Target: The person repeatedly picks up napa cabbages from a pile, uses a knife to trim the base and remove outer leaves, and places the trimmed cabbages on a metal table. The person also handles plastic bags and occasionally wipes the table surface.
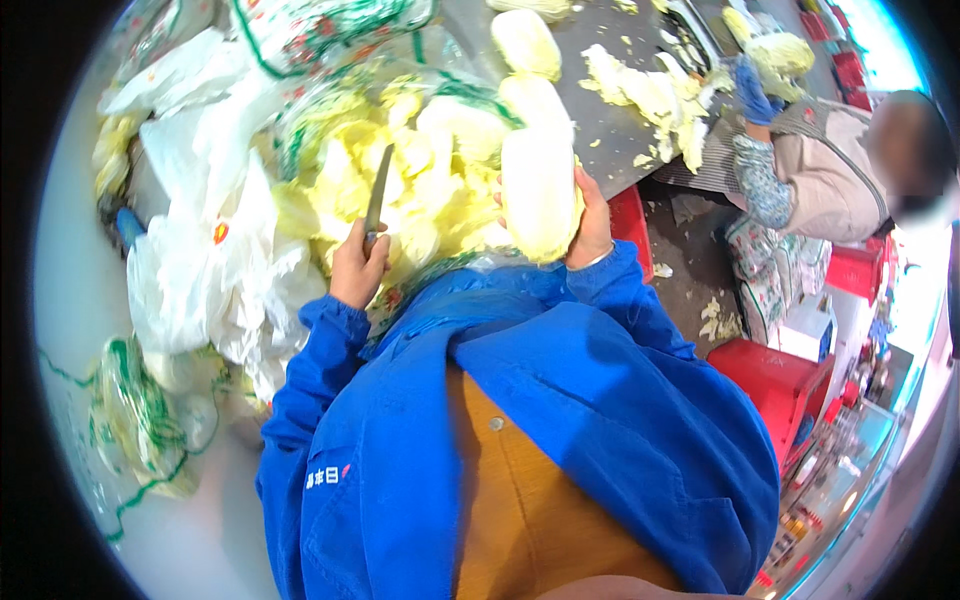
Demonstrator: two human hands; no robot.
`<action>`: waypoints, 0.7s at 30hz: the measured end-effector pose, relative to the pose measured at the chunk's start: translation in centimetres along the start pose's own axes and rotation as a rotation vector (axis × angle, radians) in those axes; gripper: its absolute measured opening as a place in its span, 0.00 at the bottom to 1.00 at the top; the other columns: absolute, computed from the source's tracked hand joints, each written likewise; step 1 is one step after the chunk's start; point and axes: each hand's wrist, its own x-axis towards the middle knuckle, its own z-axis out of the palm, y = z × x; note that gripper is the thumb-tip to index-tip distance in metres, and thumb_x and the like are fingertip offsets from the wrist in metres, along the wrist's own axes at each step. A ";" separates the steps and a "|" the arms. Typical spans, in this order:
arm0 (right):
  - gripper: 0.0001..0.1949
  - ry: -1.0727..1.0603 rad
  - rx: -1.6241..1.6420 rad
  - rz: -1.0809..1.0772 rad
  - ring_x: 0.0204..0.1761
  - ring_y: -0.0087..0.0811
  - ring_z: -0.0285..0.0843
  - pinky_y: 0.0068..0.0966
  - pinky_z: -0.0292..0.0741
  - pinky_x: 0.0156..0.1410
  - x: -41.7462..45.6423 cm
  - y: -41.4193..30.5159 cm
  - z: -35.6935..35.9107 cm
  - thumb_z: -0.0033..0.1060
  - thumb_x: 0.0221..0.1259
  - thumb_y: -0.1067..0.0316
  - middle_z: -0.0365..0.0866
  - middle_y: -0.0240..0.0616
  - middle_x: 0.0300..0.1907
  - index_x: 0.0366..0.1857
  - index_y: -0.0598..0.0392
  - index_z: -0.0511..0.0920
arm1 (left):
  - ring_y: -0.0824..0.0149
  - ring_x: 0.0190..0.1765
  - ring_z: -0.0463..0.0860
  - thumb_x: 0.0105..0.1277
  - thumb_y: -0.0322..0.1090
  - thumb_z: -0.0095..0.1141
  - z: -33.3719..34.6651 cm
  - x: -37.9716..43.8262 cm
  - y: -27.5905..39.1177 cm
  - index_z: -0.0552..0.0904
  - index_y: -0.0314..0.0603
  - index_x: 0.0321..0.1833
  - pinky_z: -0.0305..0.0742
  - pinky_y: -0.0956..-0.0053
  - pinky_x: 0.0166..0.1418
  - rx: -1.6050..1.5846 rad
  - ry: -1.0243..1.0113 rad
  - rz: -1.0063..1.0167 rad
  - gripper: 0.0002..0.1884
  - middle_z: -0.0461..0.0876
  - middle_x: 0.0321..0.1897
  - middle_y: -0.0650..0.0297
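Observation:
My left hand (361, 264) grips a knife (380, 187) by its handle, the blade pointing away from me. In my right hand (592, 221) is a trimmed napa cabbage (538, 195), pale and oblong, with my fingers around its right side. A few fingertips show at the cabbage's left edge; whose they are is hard to see. Beyond it, another napa cabbage (536, 109) and a further cabbage (526, 43) lie in a row on the metal table. Loose yellow cabbage leaves (427, 180) fill a clear plastic bag in front of me, beneath the knife.
White plastic bags (217, 247) are heaped at the left. A bagged cabbage (139, 420) with green trim lies lower left. Leaf scraps (652, 97) cover part of the metal table (592, 157). At the right, a co-worker's blue-gloved hand (752, 91) is by another cabbage. Red crates (772, 390) stand behind.

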 end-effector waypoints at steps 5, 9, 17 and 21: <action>0.31 0.228 -0.090 -0.240 0.57 0.53 0.78 0.53 0.77 0.57 4.0 -5.9 -7.6 0.46 0.70 0.44 0.75 0.48 0.62 0.68 0.57 0.66 | 0.77 0.16 0.71 0.71 0.31 0.54 0.6 0.1 1.3 0.74 0.39 0.49 0.65 0.80 0.20 -0.156 -0.052 -0.124 0.08 0.72 0.17 0.70; 0.28 0.467 0.009 -0.352 0.57 0.48 0.78 0.50 0.76 0.59 8.7 -11.8 -17.0 0.53 0.68 0.46 0.78 0.43 0.59 0.64 0.54 0.71 | 0.78 0.16 0.70 0.67 0.32 0.60 0.2 0.3 1.4 0.75 0.38 0.48 0.63 0.80 0.20 -0.147 -0.054 -0.182 0.12 0.72 0.17 0.70; 0.33 0.522 -0.072 -0.777 0.68 0.47 0.68 0.46 0.65 0.72 13.4 -21.0 -30.5 0.53 0.65 0.38 0.72 0.43 0.65 0.67 0.50 0.68 | 0.75 0.16 0.74 0.61 0.35 0.66 -1.2 2.0 0.3 0.79 0.35 0.44 0.67 0.76 0.19 -0.236 0.076 -0.261 0.14 0.76 0.19 0.67; 0.28 0.852 -0.359 -0.687 0.62 0.42 0.73 0.41 0.70 0.67 14.1 -18.8 -19.5 0.56 0.67 0.47 0.77 0.47 0.58 0.64 0.54 0.70 | 0.72 0.17 0.78 0.65 0.36 0.62 -3.8 5.6 4.5 0.81 0.33 0.45 0.70 0.76 0.21 -0.267 0.182 -0.383 0.13 0.78 0.18 0.65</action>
